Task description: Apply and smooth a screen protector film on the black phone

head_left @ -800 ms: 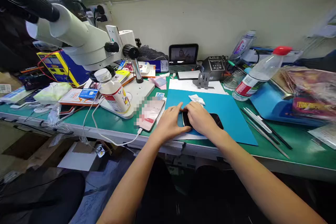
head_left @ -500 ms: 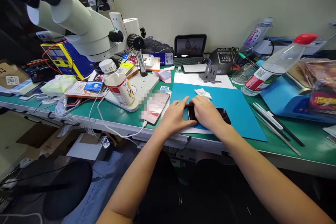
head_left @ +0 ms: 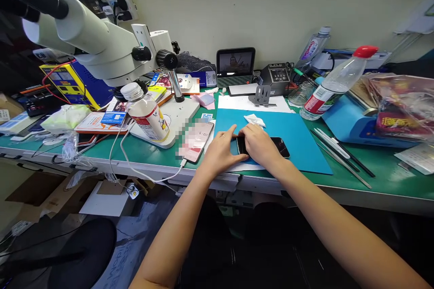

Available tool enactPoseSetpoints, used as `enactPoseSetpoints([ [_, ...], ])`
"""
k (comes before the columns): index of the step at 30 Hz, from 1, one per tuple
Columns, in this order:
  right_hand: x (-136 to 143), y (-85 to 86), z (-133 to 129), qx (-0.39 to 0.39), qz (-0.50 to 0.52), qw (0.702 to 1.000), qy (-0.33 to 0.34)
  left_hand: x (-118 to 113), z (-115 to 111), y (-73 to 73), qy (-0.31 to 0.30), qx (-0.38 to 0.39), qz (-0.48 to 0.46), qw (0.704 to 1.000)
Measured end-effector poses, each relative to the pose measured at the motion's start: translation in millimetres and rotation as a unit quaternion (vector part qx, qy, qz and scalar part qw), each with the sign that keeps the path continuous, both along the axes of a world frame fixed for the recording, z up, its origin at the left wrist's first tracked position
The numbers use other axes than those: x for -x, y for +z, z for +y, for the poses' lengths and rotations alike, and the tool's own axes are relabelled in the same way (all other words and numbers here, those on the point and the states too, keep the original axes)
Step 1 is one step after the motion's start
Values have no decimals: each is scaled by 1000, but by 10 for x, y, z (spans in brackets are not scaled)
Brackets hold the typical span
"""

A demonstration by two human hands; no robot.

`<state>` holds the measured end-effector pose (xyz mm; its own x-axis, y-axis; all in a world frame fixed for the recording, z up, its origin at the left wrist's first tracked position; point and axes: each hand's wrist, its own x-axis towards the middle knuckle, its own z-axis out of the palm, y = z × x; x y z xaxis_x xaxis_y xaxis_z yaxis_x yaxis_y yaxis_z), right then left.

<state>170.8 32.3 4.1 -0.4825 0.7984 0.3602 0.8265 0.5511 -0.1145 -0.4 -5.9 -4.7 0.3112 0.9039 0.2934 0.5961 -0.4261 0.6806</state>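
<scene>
A black phone (head_left: 281, 146) lies flat on the blue mat (head_left: 301, 144), lengthwise from left to right. My left hand (head_left: 222, 151) is at the phone's left end, thumb and forefinger spread apart around that end. Over the left half of the phone rests my right hand (head_left: 257, 144), its fingers bent and drawn together; whatever is under the fingertips is hidden. A crumpled white tissue (head_left: 255, 120) sits on the mat just behind my right hand.
Left of the mat are a charging phone (head_left: 198, 141), a drink bottle (head_left: 149, 119) and a microscope (head_left: 98, 49). Tweezers and thin tools (head_left: 339, 151) lie right, near a red-capped bottle (head_left: 335, 88) and a blue device (head_left: 352, 122). A small screen (head_left: 236, 62) stands behind.
The camera view has shifted, so the bench appears slightly further left. My hands stay at the left part of the black phone, in nearly the same pose.
</scene>
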Motion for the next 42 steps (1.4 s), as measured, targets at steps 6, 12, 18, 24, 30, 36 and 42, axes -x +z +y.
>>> enactPoseSetpoints([
  [6, 27, -17, -36, -2, -3, 1000, -12, 6, -3, 21, 4, 1, 2, 1000],
  [12, 35, -21, -45, -5, 6, 1000, -14, 2, 11, 12, 3, 2, 3, 1000],
  [18, 39, -36, -52, 0, 22, 1000, -13, 5, 9, 9, 2, -2, -2, 1000],
  [24, 25, -48, -76, -3, 34, 999, -19, 5, 7, 14, 4, 1, 5, 1000],
  [30, 18, -64, -65, -11, 35, 999, 0, 5, 9, -2, 9, -1, 11, 1000],
  [36, 28, -75, -57, -8, 32, 999, -2, 10, 17, -2, 3, -8, 12, 1000],
  [42, 34, -75, -46, -15, 35, 999, -2, 9, 15, 4, 2, -2, -1, 1000],
])
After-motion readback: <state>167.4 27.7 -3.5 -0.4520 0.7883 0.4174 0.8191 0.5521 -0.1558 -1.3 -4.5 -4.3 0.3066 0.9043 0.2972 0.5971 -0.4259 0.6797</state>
